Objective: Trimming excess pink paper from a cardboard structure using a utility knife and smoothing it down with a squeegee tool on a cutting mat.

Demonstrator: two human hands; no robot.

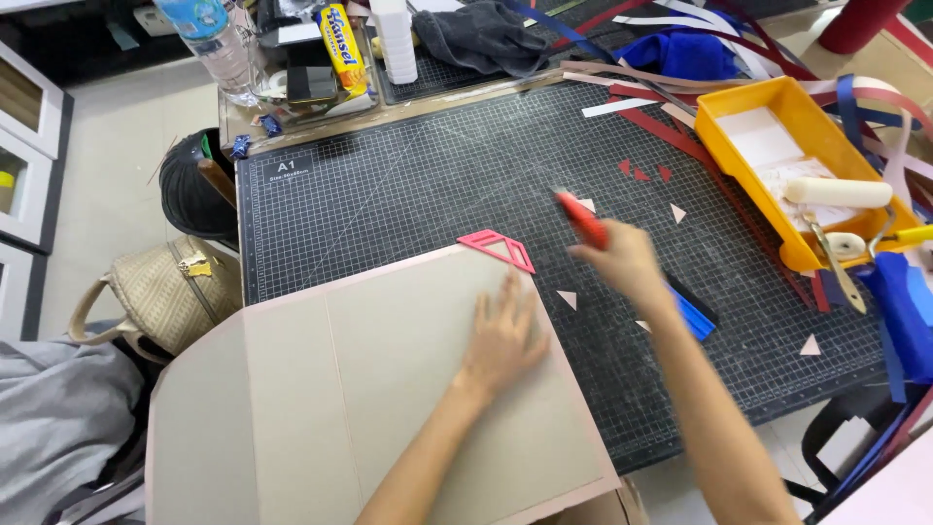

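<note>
A large grey cardboard sheet with pink edges lies over the near part of a dark gridded cutting mat. My left hand rests flat on the sheet, fingers spread, near its far right corner. A pink triangular template sits at that corner, just beyond my fingertips. My right hand hovers over the mat to the right of the sheet, closed around a red utility knife whose tip points up and left. The hand is blurred.
Small pink and red paper triangles are scattered on the mat. A yellow tray with a paint roller stands at the right, strips of red and blue ribbon behind it. A blue tool, woven bag, bottle.
</note>
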